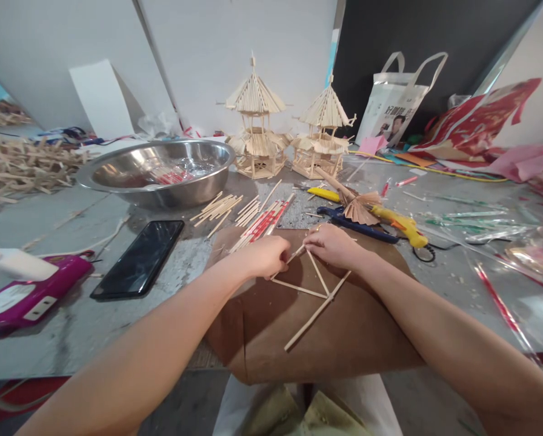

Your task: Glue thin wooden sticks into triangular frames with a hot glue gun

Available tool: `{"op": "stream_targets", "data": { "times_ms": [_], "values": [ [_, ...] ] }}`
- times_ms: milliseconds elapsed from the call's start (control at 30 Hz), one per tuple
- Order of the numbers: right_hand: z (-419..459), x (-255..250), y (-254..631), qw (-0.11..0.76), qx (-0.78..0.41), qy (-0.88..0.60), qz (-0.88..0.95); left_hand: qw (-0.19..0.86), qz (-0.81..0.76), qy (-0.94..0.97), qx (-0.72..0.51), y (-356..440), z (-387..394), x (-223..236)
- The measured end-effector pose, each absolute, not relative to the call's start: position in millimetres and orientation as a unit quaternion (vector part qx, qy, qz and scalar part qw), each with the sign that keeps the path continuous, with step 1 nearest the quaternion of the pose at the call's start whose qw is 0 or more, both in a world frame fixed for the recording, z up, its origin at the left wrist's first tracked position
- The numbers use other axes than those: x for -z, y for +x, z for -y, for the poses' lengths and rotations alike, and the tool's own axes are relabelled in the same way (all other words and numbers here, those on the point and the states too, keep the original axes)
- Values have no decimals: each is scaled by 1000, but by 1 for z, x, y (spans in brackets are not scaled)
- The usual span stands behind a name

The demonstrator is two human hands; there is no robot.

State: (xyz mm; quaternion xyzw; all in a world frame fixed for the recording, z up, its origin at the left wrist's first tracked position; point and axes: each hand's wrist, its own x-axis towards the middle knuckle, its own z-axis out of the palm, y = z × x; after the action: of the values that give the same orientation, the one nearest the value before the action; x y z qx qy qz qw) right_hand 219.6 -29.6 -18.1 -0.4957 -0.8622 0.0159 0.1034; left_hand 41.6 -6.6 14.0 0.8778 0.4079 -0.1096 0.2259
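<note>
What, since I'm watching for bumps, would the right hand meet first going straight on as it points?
Past the stick it touches, the right hand would probably meet the left hand, though depth is unclear.

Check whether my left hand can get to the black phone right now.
Likely yes: the black phone lies uncovered on the table beside your left forearm. Your left hand seems to pinch the stick frame, though, and would probably have to let go first.

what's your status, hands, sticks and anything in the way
Left hand and right hand pinching far side of stick frame. Brown mat underneath. Loose sticks just beyond left hand, blue tool beyond right.
</note>
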Motion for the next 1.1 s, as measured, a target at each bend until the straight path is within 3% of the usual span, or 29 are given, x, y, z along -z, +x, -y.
{"op": "stream_targets", "data": {
  "times_ms": [300,667,1100],
  "values": [
    [27,22,220,109,37,-485,867,231,-423,871,97,43,8,-15],
    [26,19,221,146,-106,-515,838,222,-418,875,98,45,12,-21],
    [25,19,217,144,-91,-509,843,199,-404,887,98,45,11,-21]
  ]
}}
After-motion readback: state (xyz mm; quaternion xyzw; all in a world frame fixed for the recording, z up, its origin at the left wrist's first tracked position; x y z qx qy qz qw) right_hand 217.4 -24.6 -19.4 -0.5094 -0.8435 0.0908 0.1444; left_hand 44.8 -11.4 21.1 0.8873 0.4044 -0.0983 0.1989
